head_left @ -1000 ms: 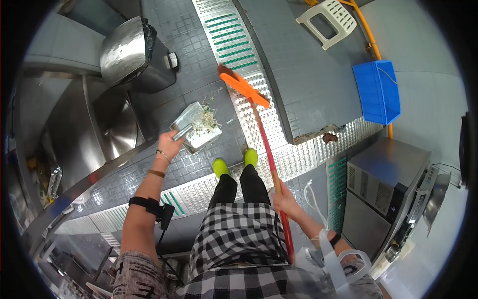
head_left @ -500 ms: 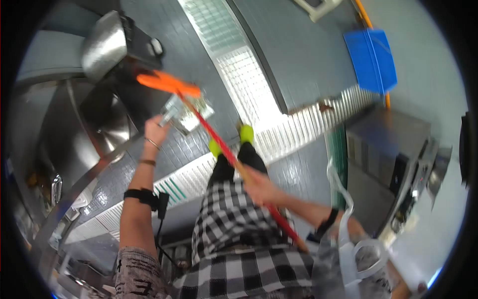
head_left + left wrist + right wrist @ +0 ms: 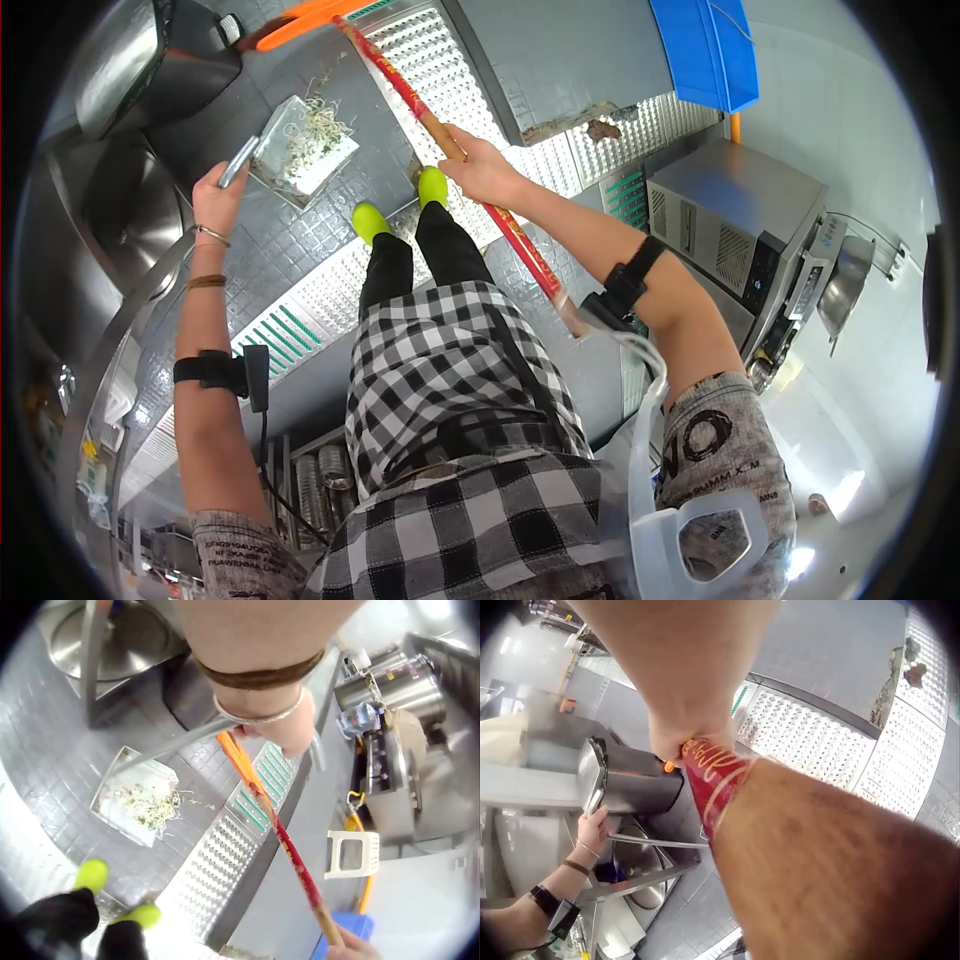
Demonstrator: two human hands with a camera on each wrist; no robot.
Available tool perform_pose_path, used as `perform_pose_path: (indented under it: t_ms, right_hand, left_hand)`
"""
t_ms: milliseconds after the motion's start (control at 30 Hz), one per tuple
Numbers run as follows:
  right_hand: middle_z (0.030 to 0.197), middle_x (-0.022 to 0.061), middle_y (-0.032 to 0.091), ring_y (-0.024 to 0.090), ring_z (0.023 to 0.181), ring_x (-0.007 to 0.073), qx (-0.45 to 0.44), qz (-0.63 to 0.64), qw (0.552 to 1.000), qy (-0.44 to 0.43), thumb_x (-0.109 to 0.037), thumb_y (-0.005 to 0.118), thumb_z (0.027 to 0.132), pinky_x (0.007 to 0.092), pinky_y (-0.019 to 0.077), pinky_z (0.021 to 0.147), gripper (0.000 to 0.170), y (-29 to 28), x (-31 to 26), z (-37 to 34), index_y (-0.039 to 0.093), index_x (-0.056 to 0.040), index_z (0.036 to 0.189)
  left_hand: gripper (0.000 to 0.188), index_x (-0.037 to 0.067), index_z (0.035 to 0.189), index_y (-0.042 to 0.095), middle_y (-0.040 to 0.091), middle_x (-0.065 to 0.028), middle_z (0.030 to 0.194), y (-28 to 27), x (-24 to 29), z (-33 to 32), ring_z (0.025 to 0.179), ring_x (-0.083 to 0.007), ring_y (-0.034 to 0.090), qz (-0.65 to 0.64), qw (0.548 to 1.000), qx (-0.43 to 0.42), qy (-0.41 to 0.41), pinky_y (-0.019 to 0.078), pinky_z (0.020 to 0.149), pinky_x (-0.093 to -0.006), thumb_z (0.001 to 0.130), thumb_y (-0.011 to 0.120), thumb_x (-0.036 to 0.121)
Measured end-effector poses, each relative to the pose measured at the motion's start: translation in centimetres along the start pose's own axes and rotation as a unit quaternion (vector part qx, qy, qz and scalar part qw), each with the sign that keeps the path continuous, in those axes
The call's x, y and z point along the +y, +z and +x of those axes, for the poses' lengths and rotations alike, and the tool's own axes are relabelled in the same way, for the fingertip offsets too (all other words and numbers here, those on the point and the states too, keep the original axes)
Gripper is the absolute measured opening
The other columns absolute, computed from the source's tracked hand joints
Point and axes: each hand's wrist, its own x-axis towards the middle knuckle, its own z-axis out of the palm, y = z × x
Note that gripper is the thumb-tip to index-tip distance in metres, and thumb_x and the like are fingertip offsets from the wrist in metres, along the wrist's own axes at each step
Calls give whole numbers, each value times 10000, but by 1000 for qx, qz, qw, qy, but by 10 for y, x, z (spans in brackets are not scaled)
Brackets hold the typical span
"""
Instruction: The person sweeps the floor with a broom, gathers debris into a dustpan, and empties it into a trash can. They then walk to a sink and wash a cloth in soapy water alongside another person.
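My left hand [image 3: 215, 205] grips the metal handle [image 3: 238, 163] of a dustpan [image 3: 338, 165], which is low over the tiled floor. Pale, stringy vegetable scraps [image 3: 312, 138] lie in the pan and spill past its front edge. With fingers wrapped round the stick, my right hand [image 3: 485, 172] holds a broom [image 3: 400, 92] slantwise across the front of my body. Its orange head [image 3: 298, 22] is beyond the dustpan, beside the bin, and its dark bristles are partly cut off by the frame. In the right wrist view, the stick's near end [image 3: 817, 855] fills the foreground.
A black bin [image 3: 190, 75] with a steel lid stands at the far left, by steel sinks. Perforated metal drain covers [image 3: 430, 70] run past my green shoes [image 3: 370, 222] along a raised grey floor. A blue crate [image 3: 705, 55], a steel appliance [image 3: 735, 195] and a white stool [image 3: 364, 855] are rightward.
The broom head has swung from the drain cover, across the dustpan, to beside the bin. My right hand has risen with the stick. My left hand keeps hold of the dustpan handle.
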Motion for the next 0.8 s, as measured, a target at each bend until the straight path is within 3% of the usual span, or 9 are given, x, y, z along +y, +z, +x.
perform_pose_path:
  t_ms: [133, 200, 267, 333, 467, 533, 600, 667, 800]
  right_hand:
    - [702, 69, 473, 468, 507, 123, 15, 119, 991, 58, -93, 473, 747, 250, 408, 420, 647, 13, -10, 28, 98, -50, 1272]
    - [751, 77, 467, 484, 563, 138, 9, 377, 920, 107, -86, 478, 748, 278, 425, 425, 703, 29, -18, 38, 9, -59, 1270]
    - [783, 86, 459, 479, 561, 150, -50, 405, 906, 112, -135, 480, 773, 281, 409, 392, 642, 43, -19, 51, 47, -51, 1239]
    - [783, 95, 464, 487, 542, 144, -120, 542, 821, 130, -188, 468, 794, 284, 426, 408, 297, 52, -28, 59, 307, -40, 994]
    - [625, 58, 433, 379, 405, 120, -61, 509, 839, 180, -213, 458, 797, 261, 340, 357, 216, 48, -23, 101, 384, -12, 823]
    - [554, 28, 392, 342, 380, 98, -27, 375, 923, 85, -168, 456, 773, 243, 319, 346, 159, 39, -34, 88, 378, -33, 800]
    - [534, 3, 361, 340, 393, 80, -33, 362, 927, 89, -133, 451, 750, 231, 311, 345, 127, 20, -33, 69, 361, -58, 799]
    - [546, 0, 364, 334, 398, 73, -8, 312, 946, 91, -136, 447, 765, 225, 314, 348, 225, 3, -31, 47, 382, -59, 965]
    - [554, 0, 370, 334, 392, 77, 6, 260, 961, 92, -141, 426, 795, 220, 326, 349, 583, -7, -13, 35, 110, -153, 1285]
  left_hand:
    - [266, -1, 565, 420, 298, 15, 493, 0, 5, -1, 489, -56, 266, 1, 1000, 9, -4, 269, 423, -224, 714, 582, 148]
    - [260, 0, 565, 416, 310, 30, 501, -1, 7, -2, 496, -55, 268, -43, 999, -6, -4, 267, 424, -226, 711, 584, 134]
    - [137, -2, 683, 536, 395, 27, 517, -2, 7, -3, 508, -40, 315, -59, 998, -13, -21, 304, 445, -210, 702, 590, 123]
    - [153, -4, 770, 569, 483, -15, 549, -6, 9, -2, 513, -44, 356, -3, 1000, -11, -21, 350, 472, -216, 680, 602, 115]
    - [102, 10, 726, 568, 495, -68, 539, -11, 9, -5, 505, -64, 396, -14, 1000, -13, 1, 369, 476, -241, 675, 585, 97]
    - [92, 17, 705, 565, 489, -94, 535, -15, 6, -8, 484, -88, 406, -4, 1000, 7, 11, 368, 468, -252, 664, 584, 97]
    - [83, 23, 683, 561, 483, -120, 530, -22, 2, -17, 462, -112, 416, 3, 999, 28, 18, 366, 461, -262, 653, 584, 97]
    - [78, 31, 656, 550, 465, -154, 528, -27, 0, -35, 433, -190, 433, 23, 998, 51, -8, 365, 448, -284, 628, 578, 98]
    - [77, 31, 649, 543, 462, -156, 517, -25, -12, -54, 431, -241, 435, 39, 994, 99, -26, 367, 443, -293, 621, 566, 98]
